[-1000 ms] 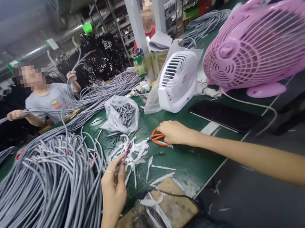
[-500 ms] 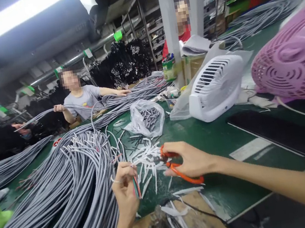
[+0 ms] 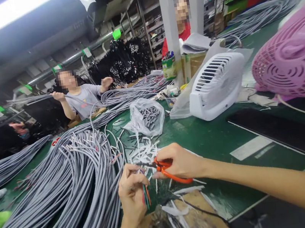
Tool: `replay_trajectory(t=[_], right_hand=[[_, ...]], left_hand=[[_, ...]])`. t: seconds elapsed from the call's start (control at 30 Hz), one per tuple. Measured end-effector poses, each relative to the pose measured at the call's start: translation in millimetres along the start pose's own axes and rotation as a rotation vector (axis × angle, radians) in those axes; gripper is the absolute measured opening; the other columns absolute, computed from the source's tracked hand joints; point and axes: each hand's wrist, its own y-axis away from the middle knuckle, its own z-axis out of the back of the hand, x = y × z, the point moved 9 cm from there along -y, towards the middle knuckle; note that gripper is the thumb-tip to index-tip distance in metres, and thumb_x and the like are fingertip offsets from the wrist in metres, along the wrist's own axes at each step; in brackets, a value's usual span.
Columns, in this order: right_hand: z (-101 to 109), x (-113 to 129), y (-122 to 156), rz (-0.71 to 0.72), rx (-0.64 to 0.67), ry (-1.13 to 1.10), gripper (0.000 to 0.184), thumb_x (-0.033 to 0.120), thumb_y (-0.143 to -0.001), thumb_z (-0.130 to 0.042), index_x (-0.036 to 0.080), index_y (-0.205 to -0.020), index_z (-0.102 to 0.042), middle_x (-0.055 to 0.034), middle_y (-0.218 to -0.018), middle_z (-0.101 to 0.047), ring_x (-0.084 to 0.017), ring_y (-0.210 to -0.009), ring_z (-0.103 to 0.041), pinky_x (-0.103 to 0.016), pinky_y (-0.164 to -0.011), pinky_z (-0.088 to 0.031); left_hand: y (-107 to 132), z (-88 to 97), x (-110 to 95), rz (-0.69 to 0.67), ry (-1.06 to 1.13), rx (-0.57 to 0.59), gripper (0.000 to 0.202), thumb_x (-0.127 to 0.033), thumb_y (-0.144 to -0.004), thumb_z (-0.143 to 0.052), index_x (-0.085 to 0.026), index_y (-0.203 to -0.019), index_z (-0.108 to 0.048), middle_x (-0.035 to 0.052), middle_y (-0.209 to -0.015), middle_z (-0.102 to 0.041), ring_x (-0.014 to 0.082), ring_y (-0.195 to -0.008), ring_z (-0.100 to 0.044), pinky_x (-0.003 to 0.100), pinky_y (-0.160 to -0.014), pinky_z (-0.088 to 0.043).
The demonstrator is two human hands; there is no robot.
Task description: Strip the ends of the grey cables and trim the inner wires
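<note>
My left hand [image 3: 132, 190] is closed on a cable end, with thin coloured wires [image 3: 146, 196], red, green and blue among them, hanging below the fingers. In my right hand [image 3: 179, 161] are orange-handled scissors [image 3: 164, 170], gripped by the loops. Their dark blades reach left to the fingertips of my left hand, close to the wires; whether they touch is too small to tell. White strips [image 3: 144, 152] lie scattered on the green table just behind both hands. A thick bundle of grey cables [image 3: 85, 186] spreads to the left of my left hand.
Behind the strips sits a clear plastic bag [image 3: 150, 118] of short dark tubes. A white fan [image 3: 217, 86] and a pink fan [image 3: 291, 57] stand right. A worn block [image 3: 203, 214] lies in front. Across the table, a person in grey [image 3: 83, 101] holds cables.
My right hand has brought the scissors left, up to my left hand, and the handles have drawn closer together. My left hand moved slightly right. The person across has raised one hand off the cables.
</note>
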Motion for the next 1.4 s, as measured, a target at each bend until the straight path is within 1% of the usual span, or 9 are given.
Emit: replay_trajectory(t=[0.17,0.27,0.4,0.57,0.77,0.97,1.2,1.33,1.4], right_hand=[[20.6,-0.8,-1.4,-0.114,-0.189,-0.161,0.043,0.053,-0.063,-0.068,0.016,-0.058,-0.049,0.0039,-0.056,-0.046,-0.007,-0.05,-0.037,-0.02,-0.048,-0.033],[15.9,12.0,-5.3,-0.084,-0.192,-0.31,0.041,0.05,-0.058,-0.073,0.015,-0.071,-0.055,-0.0003,-0.068,-0.057,-0.01,-0.057,-0.047,-0.023,-0.057,-0.041],[9.8,11.0,-7.9,-0.156,-0.308,-0.47,0.037,0.045,-0.059,-0.073,0.016,-0.065,-0.052,0.001,-0.062,-0.056,-0.01,-0.056,-0.048,-0.023,-0.057,-0.042],[-8.3,-2.3,-9.6,-0.298,-0.345,-0.726,0.038,0.041,-0.054,-0.076,0.016,-0.069,-0.051,0.0027,-0.06,-0.054,-0.009,-0.056,-0.048,-0.021,-0.054,-0.042],[-11.8,-8.0,-6.0,-0.337,-0.39,-0.731,0.038,0.04,-0.052,-0.076,0.017,-0.066,-0.049,0.0047,-0.057,-0.052,-0.008,-0.053,-0.047,-0.02,-0.051,-0.039],[-11.8,-14.2,0.2,-0.354,-0.432,-0.786,0.041,0.037,-0.047,-0.079,0.017,-0.067,-0.05,0.006,-0.056,-0.051,-0.007,-0.051,-0.044,-0.019,-0.049,-0.036],[-16.6,-13.3,1.0,-0.386,-0.379,-0.909,0.04,0.029,-0.043,-0.082,0.016,-0.068,-0.052,0.006,-0.057,-0.055,-0.007,-0.054,-0.05,-0.021,-0.056,-0.041],[-11.3,-24.9,0.0,-0.452,-0.394,-0.996,0.043,0.027,-0.041,-0.082,0.016,-0.07,-0.053,0.0068,-0.055,-0.057,-0.006,-0.051,-0.051,-0.02,-0.055,-0.041],[-20.9,-29.7,-1.1,-0.513,-0.298,-1.021,0.043,0.029,-0.041,-0.082,0.016,-0.069,-0.052,0.0069,-0.052,-0.056,-0.006,-0.047,-0.049,-0.019,-0.051,-0.04]], left_hand=[[3.0,4.2,21.8,0.225,0.081,-0.123,0.015,-0.024,-0.077,-0.058,-0.016,-0.086,-0.067,0.0038,-0.069,-0.062,0.012,-0.058,-0.057,0.021,-0.051,-0.044],[5.7,4.0,28.9,0.323,0.062,-0.179,0.017,-0.03,-0.072,-0.064,-0.014,-0.073,-0.067,0.0017,-0.058,-0.061,0.0108,-0.049,-0.053,0.02,-0.045,-0.041],[8.4,2.8,26.1,0.368,-0.009,-0.225,0.023,-0.033,-0.068,-0.066,-0.014,-0.056,-0.062,-0.002,-0.046,-0.053,0.009,-0.042,-0.048,0.019,-0.042,-0.039],[18.0,10.1,33.7,0.487,0.01,-0.374,0.028,-0.04,-0.068,-0.064,-0.013,-0.06,-0.061,-0.0021,-0.045,-0.053,0.0075,-0.038,-0.045,0.017,-0.036,-0.034],[19.2,20.6,45.0,0.537,0.152,-0.551,0.033,-0.045,-0.064,-0.066,-0.013,-0.063,-0.06,-0.0045,-0.043,-0.05,0.0041,-0.032,-0.036,0.015,-0.031,-0.027],[9.7,11.9,37.6,0.504,0.131,-0.381,0.033,-0.039,-0.058,-0.073,-0.013,-0.079,-0.07,-0.0052,-0.045,-0.049,0.0051,-0.037,-0.038,0.016,-0.036,-0.03],[9.9,10.6,43.8,0.557,0.381,-0.406,0.032,-0.045,-0.066,-0.068,-0.015,-0.064,-0.058,-0.0073,-0.041,-0.041,0.0029,-0.035,-0.033,0.013,-0.033,-0.025],[2.8,-8.1,41.1,0.598,0.541,-0.122,0.031,-0.041,-0.062,-0.072,-0.015,-0.071,-0.059,-0.0011,-0.055,-0.055,0.0062,-0.046,-0.047,0.014,-0.041,-0.036],[1.7,-14.6,33.1,0.528,0.563,0.007,0.023,-0.033,-0.066,-0.071,-0.016,-0.076,-0.06,0.0009,-0.063,-0.059,0.0069,-0.05,-0.05,0.016,-0.045,-0.04]])
